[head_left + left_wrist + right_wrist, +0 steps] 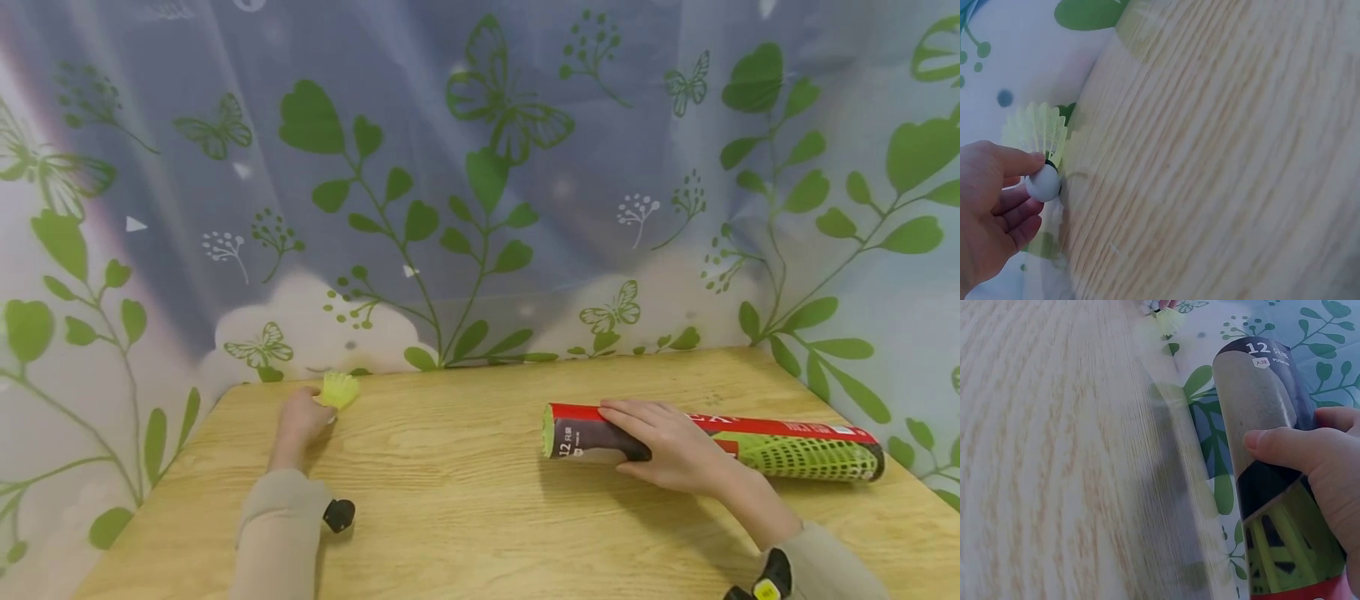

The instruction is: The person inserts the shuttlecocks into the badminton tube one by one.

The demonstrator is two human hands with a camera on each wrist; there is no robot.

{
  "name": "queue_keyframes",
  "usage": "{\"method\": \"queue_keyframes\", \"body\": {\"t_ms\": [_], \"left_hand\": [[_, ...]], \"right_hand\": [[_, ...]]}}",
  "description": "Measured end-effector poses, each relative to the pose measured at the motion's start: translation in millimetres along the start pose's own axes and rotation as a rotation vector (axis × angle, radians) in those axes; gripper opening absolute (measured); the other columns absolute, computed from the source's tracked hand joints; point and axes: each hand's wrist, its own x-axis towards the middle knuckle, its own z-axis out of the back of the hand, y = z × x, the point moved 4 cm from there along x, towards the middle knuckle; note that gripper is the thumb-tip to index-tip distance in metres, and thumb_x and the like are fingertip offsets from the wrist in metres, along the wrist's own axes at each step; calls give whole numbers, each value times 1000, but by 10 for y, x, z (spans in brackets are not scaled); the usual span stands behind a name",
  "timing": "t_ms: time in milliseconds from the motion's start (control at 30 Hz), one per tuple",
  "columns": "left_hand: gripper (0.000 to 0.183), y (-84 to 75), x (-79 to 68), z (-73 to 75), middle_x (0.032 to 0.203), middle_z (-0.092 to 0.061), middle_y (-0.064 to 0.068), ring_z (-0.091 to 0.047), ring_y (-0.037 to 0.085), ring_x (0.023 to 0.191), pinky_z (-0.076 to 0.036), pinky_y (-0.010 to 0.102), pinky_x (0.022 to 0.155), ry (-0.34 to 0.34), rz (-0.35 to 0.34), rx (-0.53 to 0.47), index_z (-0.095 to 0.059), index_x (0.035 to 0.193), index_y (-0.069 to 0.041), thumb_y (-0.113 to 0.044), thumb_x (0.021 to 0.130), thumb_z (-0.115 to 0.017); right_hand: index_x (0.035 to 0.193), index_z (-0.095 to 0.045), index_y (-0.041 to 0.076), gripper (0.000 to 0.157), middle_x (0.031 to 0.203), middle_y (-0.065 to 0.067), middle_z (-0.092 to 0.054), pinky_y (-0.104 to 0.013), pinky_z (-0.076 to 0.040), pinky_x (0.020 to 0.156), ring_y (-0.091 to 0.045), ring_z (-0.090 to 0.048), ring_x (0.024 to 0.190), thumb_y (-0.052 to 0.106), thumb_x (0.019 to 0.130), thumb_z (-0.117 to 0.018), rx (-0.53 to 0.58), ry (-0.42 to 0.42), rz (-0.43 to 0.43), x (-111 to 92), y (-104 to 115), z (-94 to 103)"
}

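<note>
At the table's far left, my left hand (303, 421) pinches a yellow shuttlecock (340, 390) between thumb and fingers. The left wrist view shows its white rounded base (1043, 182) against the fingers, with the pale yellow skirt (1036, 131) pointing away. On the right, my right hand (667, 442) grips a shuttlecock tube (810, 450) from above, near its left end. The tube is red, black and green, lies on its side and carries the number 12. In the right wrist view the thumb lies along the printed tube (1260, 406).
A light wood-grain table (465, 483) spans the space between the hands. Behind it hangs a curtain (420, 167) printed with green leaves and butterflies, reaching down to the table's back edge. Black wrist devices sit on the left sleeve (281, 525) and right sleeve (825, 567).
</note>
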Motion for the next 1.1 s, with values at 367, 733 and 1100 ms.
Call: {"method": "queue_keyframes", "body": {"t_ms": [367,733,1100], "left_hand": [[60,-61,-73,-3,101,-61,29,-60,34,88,-50,43,77,44,-64,-36,-39,130,16,-5,77,-57],[62,-289,-121,-17,119,-55,29,-58,34,98,-51,37,74,120,-113,-142,-33,140,7,-11,85,-57],[58,-615,-230,-115,122,-54,28,-52,40,113,-47,48,90,142,-194,-191,-37,138,7,-19,90,-58]], "right_hand": [[131,-52,5,87,126,-12,-57,-49,-48,82,-27,-56,109,25,54,-89,6,12,-9,13,15,1],[131,-52,5,87,126,-12,-57,-50,-47,82,-28,-56,109,24,55,-89,23,7,-12,38,12,25],[131,-52,5,76,127,-12,-57,-49,-47,83,-28,-56,110,39,70,-81,38,1,1,38,18,31]]}}
